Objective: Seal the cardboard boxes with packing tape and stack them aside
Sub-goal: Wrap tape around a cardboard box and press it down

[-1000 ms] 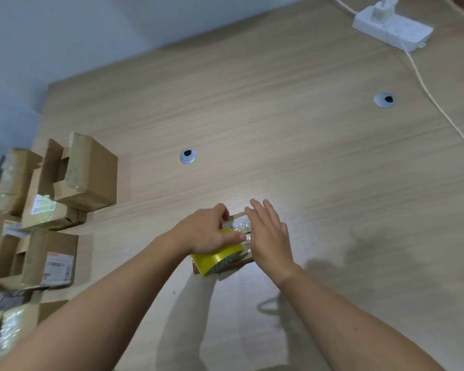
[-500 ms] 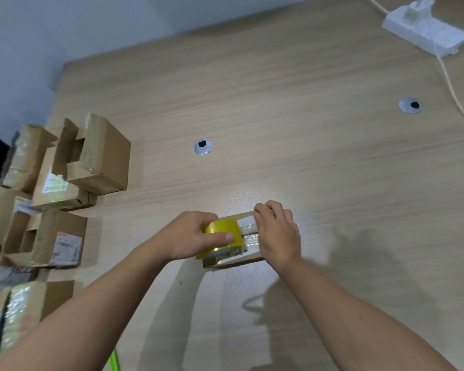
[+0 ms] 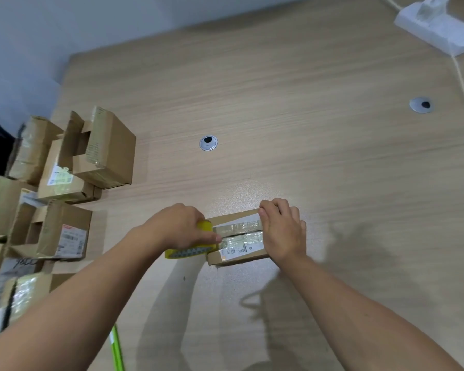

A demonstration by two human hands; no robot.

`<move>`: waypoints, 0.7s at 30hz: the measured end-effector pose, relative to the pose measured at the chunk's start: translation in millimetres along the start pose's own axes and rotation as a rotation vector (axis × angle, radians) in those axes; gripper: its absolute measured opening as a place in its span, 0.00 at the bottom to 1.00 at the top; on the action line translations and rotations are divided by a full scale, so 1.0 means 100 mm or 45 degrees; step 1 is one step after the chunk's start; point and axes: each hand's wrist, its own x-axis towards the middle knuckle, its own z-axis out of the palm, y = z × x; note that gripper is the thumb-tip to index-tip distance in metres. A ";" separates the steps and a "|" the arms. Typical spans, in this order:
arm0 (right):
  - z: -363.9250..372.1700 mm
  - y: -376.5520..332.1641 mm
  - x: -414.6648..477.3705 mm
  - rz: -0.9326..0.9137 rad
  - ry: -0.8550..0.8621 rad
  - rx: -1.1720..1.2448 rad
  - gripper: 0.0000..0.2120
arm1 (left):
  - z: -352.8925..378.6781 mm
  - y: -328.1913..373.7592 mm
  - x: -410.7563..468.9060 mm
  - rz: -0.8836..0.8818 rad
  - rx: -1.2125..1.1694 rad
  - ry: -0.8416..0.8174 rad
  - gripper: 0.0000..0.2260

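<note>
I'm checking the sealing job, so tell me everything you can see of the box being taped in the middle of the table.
The box is small, flat, brown cardboard. It lies flat on the wooden table with its long side running left to right. Its top carries a white printed label and glossy clear tape running lengthwise. The left hand holds a yellow tape roll at its left end, and the right hand grips its right end with curled fingers. The flaps look closed.
</note>
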 end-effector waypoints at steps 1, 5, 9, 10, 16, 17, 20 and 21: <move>0.00 0.00 0.00 0.005 0.002 0.001 0.14 | 0.04 -0.05 0.00 -0.015 0.041 0.004 0.24; 0.02 0.00 -0.01 0.007 0.021 -0.004 0.13 | 0.12 -0.31 -0.07 0.015 -0.186 0.023 0.29; 0.02 -0.01 0.00 0.030 0.019 -0.001 0.13 | 0.14 -0.45 -0.14 0.028 -0.443 0.084 0.29; 0.02 -0.02 0.01 0.034 0.019 -0.005 0.13 | 0.16 -0.44 -0.13 0.021 -0.426 0.097 0.27; 0.01 -0.04 -0.01 0.041 0.035 -0.009 0.13 | 0.34 -0.55 -0.04 -0.126 -0.110 0.107 0.24; 0.01 -0.04 -0.01 0.040 0.042 -0.003 0.13 | 0.38 -0.58 -0.02 -0.141 -0.112 0.102 0.24; 0.01 -0.04 -0.01 0.036 0.038 0.005 0.13 | 0.48 -0.58 0.03 -0.165 -0.118 0.082 0.23; 0.00 -0.04 -0.01 0.027 0.032 0.000 0.14 | 0.50 -0.57 0.06 -0.173 -0.115 0.077 0.22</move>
